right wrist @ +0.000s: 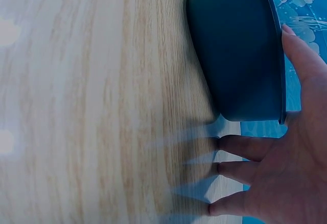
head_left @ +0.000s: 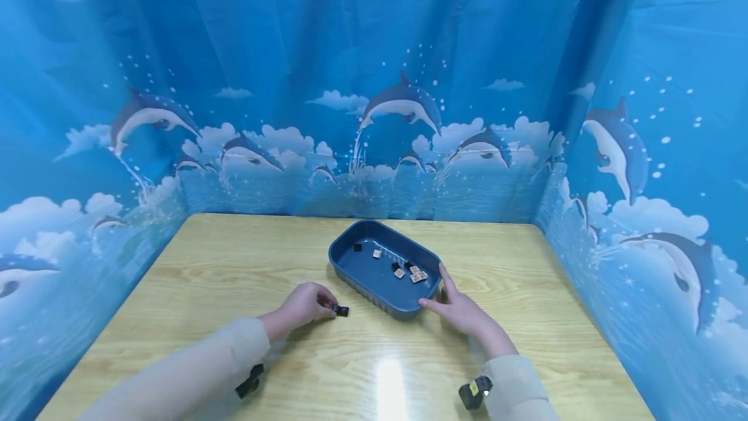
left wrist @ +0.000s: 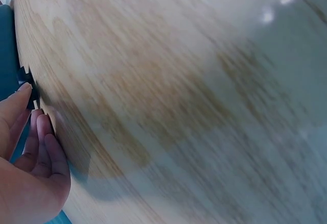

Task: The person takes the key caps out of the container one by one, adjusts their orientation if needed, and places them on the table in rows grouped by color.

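My left hand (head_left: 305,305) is on the table left of a dark blue plastic tub (head_left: 365,288). Between its thumb and fingertips it pinches a small black block (left wrist: 24,76), whose exact kind is too small to tell. A second small black block (head_left: 343,311) sits right at those fingertips, touching or nearly so. My right hand (head_left: 464,314) rests at the tub's near right corner, its fingers spread. Thumb and forefinger touch the rim, while the other fingers (right wrist: 245,146) extend down beside the wall. Inside the tub lie several small pale pieces (head_left: 415,273) and a few black ones (head_left: 358,247).
Everything stands on a light wood-grain table (head_left: 251,258). A blue curtain (head_left: 280,83) printed with dolphins closes off its back and both sides. Small black devices (head_left: 474,392) are worn at both wrists. Light glares off the table's near middle.
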Tool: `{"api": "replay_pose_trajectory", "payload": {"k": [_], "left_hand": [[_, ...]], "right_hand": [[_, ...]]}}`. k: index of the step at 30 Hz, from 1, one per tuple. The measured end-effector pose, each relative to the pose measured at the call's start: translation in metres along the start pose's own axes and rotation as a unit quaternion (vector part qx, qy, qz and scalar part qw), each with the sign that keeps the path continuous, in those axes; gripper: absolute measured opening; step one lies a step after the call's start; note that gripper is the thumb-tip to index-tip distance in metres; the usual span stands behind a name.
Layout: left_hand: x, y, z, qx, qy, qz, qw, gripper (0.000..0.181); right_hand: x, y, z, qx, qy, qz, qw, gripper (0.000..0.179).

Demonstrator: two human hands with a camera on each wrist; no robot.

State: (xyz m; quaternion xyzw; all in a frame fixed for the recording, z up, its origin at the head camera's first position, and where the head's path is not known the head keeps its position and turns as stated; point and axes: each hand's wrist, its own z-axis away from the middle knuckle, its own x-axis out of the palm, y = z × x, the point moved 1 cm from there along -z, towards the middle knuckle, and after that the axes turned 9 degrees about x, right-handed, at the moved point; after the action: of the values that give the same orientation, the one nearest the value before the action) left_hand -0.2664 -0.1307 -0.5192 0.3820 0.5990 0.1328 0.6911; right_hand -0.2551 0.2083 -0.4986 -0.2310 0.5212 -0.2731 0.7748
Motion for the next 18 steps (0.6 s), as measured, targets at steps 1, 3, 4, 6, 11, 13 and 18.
{"api": "replay_pose_trajectory", "payload": {"k": [1,3,4,6,11,13,18], "left_hand": [[0.0004,0.0,-0.0001,-0.003,0.001,0.002,1.0,0.018],[0.0007,0.0002,-0.0003,-0.005,0.0,0.002,1.0,0.019],[0.0009,0.0001,-0.0003,-0.006,0.0,0.002,1.0,0.019],[0.0012,-0.0001,-0.0003,-0.008,-0.001,0.004,1.0,0.019],[0.0012,-0.0005,0.0002,-0.005,-0.001,0.013,0.9999,0.02],[0.0009,-0.0003,0.0004,-0.004,-0.001,0.012,0.9999,0.02],[-0.0004,0.0006,0.0006,-0.005,-0.001,0.013,0.9999,0.02]], "right_hand": [[-0.0001,-0.0001,0.0003,0.0,0.0,0.001,1.0,0.1],[-0.0001,0.0,0.0005,0.001,0.001,0.0,1.0,0.101],[0.0001,0.0001,0.0005,0.001,0.001,0.0,1.0,0.101],[0.0005,0.0007,0.0003,0.002,0.002,0.0,1.0,0.101],[0.0011,0.0011,-0.0001,0.001,0.004,0.001,1.0,0.101],[0.001,0.0006,0.0004,0.001,0.005,0.002,1.0,0.1],[0.0012,0.0,0.0006,0.0,0.006,0.002,1.0,0.1]]}}
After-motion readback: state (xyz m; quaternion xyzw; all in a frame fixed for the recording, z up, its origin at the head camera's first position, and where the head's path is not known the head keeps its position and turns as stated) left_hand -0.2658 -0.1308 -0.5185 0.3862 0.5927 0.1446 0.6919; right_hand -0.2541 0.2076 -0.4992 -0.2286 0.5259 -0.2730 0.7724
